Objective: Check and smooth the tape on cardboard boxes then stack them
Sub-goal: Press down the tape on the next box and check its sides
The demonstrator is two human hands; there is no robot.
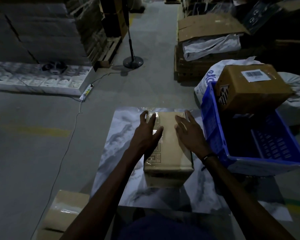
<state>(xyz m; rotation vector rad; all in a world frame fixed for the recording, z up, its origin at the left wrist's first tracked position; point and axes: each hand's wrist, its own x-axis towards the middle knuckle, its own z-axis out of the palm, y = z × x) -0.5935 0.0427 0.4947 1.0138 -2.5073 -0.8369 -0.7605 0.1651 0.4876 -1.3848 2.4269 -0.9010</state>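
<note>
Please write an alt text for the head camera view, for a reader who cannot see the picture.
In a dim warehouse, a person's left hand and right hand lie open on the taped top of a cardboard box on a marbled white work surface. To the right, a blue crate holds a tilted box with a barcode label.

Floor box (66, 212) cut by bottom edge; barcode label (255, 75) unreadable.
</note>
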